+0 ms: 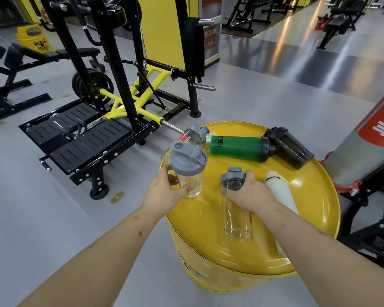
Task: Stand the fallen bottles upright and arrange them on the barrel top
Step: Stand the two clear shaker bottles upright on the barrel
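On the yellow barrel top [308,209], my left hand [164,191] grips a clear shaker with a grey lid [187,165], standing upright at the left rim. My right hand [251,193] closes over a clear bottle with a grey cap [237,218] lying flat, cap pointing away from me. A white bottle [279,189] lies beside it on the right, partly hidden by my right forearm. Farther back lie a green bottle [237,147], a black shaker [290,147] and a clear grey-capped bottle [194,136] at the far-left rim.
A black and yellow gym machine [120,103] with foot plates stands on the grey floor to the left of the barrel. A grey and red post [368,138] and dark frame parts sit close on the right. Open floor lies behind the barrel.
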